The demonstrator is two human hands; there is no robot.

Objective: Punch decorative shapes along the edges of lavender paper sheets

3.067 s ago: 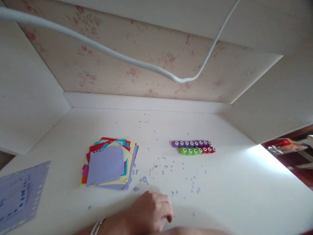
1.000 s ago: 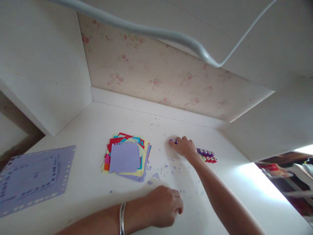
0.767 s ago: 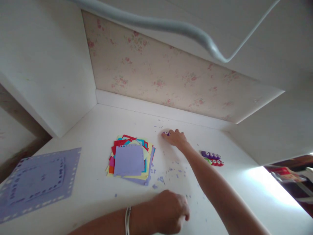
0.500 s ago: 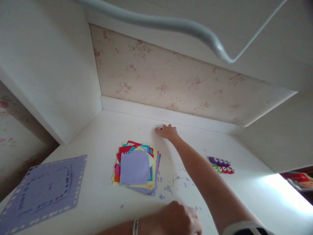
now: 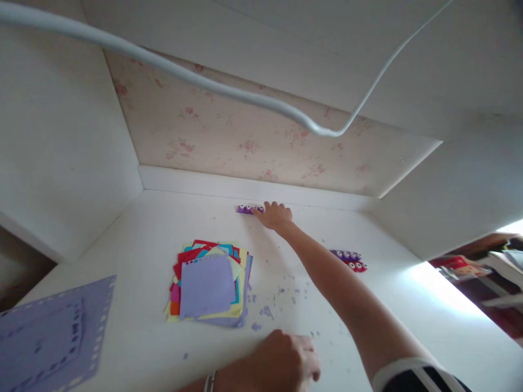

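Note:
At the back of the white desk, a short row of purple toy blocks with eyes (image 5: 245, 209) lies close to the backboard. My right hand (image 5: 275, 216) is at its right end, the thumb against the front of the blocks and the fingers spread behind. My left hand (image 5: 288, 359) rests at the near edge, fingers curled under, with nothing visible in them. Two more short rows, purple eye blocks (image 5: 346, 255) and red eye blocks (image 5: 358, 266), lie together on the right, partly covered by my right forearm.
A stack of coloured paper squares (image 5: 206, 286) sits left of centre. Lilac sheets with punched edges (image 5: 93, 332) lie at the far left. Lilac paper bits (image 5: 265, 311) are scattered mid-desk. A white cable (image 5: 245, 97) hangs across the front. Side panels and a backboard (image 5: 245, 188) enclose the desk.
My right hand took the left part of the purple row and carried it back and left to the backboard. Lately the hand has slid right, uncovering more blocks. My left hand stays curled.

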